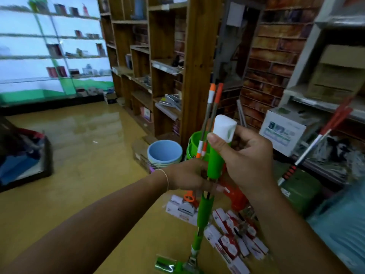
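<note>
Mop: a green mop [205, 210] stands upright in a shop aisle, its squeeze head [177, 266] on the floor at the person's feet and its shaft rising between both hands.
Left hand: the left hand [187, 178] is wrapped round the mop's mid-shaft, fingers curled tight in the gap between two green sleeves.
Right hand: the right hand [248, 155] pinches the mop's top grip, thumb and fingers closed just under the white-wrapped tip [224, 125].
Handling: the mop looks light and stiff. The plastic sleeves are smooth and likely slippery, and the head makes it bottom-heavy. One hand at mid-shaft and one at the top grip should keep it steady.
Boxes: small red-and-white boxes [231, 244] lie scattered on the floor just right of the mop.
Buckets: stacked blue basins [165, 153] and a green bucket [192, 143] holding orange-banded poles [211, 107] sit behind the mop.
Shelving: wooden shelves [167, 56] stand well beyond the mop.
</note>
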A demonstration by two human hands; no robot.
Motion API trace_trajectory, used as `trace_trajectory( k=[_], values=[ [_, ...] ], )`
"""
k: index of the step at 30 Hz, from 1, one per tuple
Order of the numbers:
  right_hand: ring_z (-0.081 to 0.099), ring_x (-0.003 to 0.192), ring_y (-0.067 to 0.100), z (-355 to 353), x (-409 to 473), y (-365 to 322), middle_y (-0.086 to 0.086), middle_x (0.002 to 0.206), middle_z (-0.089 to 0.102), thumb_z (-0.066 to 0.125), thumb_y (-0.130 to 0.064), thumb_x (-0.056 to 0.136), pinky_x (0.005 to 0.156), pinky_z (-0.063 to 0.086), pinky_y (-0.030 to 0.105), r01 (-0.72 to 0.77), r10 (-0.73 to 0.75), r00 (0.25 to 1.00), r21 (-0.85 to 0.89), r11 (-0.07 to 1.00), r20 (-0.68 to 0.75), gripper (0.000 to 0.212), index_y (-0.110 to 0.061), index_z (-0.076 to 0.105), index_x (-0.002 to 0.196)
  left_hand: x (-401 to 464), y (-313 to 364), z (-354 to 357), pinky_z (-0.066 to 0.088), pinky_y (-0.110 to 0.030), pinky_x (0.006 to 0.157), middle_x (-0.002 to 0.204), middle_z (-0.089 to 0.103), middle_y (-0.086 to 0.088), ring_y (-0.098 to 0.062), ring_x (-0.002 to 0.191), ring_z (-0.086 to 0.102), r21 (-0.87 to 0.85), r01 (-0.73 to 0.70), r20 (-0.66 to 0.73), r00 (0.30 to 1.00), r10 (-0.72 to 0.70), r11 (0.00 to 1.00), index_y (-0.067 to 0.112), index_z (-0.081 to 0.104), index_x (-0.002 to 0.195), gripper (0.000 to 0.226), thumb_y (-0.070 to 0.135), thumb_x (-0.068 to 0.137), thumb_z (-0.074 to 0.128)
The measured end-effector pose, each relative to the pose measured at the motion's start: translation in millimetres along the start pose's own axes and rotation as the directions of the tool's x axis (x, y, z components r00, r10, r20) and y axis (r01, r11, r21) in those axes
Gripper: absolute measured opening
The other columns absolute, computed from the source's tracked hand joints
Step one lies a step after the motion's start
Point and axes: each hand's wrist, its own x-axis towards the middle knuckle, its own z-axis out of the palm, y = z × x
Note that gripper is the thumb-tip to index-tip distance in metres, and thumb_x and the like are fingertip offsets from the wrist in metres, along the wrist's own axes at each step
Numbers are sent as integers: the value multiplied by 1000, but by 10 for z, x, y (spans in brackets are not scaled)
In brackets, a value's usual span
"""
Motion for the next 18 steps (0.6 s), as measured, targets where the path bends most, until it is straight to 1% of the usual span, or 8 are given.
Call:
trace_trajectory(
  k=[2, 5, 8, 10, 12, 14, 16, 18],
  values=[
    [71, 78, 3, 368, 97, -46, -15, 82, 75, 79, -23, 79, 64, 57, 20, 14, -15, 999, 30, 999, 33, 23, -26, 71, 101, -261, -189, -265, 52, -56, 90, 101, 74, -8, -33, 98, 67, -24, 8, -120, 993, -11, 1000, 19, 73, 102, 36, 48, 81, 74],
    [70, 75, -3, 925, 233, -115, -24, 77, 72, 79, -20, 79, 61, 53, 13, 49, -55, 996, 78, 996, 75, 24, -32, 68, 97, -648, -443, -625, 51, -58, 88, 99, 68, -23, -38, 94, 65, -18, 43, -290, 956, -46, 999, 3, 66, 102, 73, 69, 72, 69],
    [67, 74, -9, 1432, 379, -168, -27, 73, 70, 77, -16, 81, 60, 49, 8, 69, -86, 989, 138, 988, 117, 26, -32, 67, 99, -993, -598, -995, 53, -43, 71, 88, 64, -27, -28, 72, 60, -48, 57, -408, 910, -72, 997, -3, 64, 93, 57, 52, 81, 71],
    [67, 72, -8, 1739, 481, -185, -20, 74, 71, 77, -17, 82, 60, 49, 9, 75, -101, 985, 174, 982, 143, 24, -25, 69, 102, -1165, -693, -1227, 51, -43, 67, 80, 62, -24, -22, 68, 58, -64, 64, -476, 875, -87, 996, 2, 65, 88, 41, 42, 85, 71],
    [67, 73, -6, 2038, 581, -184, -17, 80, 71, 77, -18, 82, 62, 52, 13, 76, -110, 980, 198, 977, 163, 21, -21, 70, 101, -1306, -817, -1431, 56, -51, 77, 89, 68, -21, -35, 80, 66, -86, 64, -530, 842, -100, 994, 10, 68, 94, 45, 53, 81, 72],
    [69, 74, -2, 2351, 678, -160, -12, 82, 71, 78, -19, 82, 65, 56, 20, 65, -109, 976, 222, 973, 191, 19, -20, 70, 99, -1445, -927, -1621, 52, -62, 83, 101, 68, -25, -45, 93, 65, -124, 79, -577, 805, -137, 989, 14, 68, 103, 57, 65, 75, 70],
    [70, 74, 6, 2676, 781, -93, -8, 79, 73, 79, -21, 81, 66, 59, 29, 49, -106, 969, 252, 967, 221, 17, -20, 72, 96, -1581, -1031, -1817, 51, -63, 85, 100, 69, -24, -45, 93, 65, -141, 107, -620, 765, -172, 984, 15, 69, 103, 60, 67, 73, 70],
    [70, 73, 8, 3015, 875, -30, -9, 76, 74, 79, -21, 81, 63, 57, 29, 15, -94, 962, 295, 955, 255, 15, -20, 73, 94, -1732, -1105, -2020, 55, -52, 87, 94, 72, -11, -32, 86, 68, -150, 127, -659, 726, -196, 980, 14, 70, 103, 43, 51, 81, 71]
  ],
)
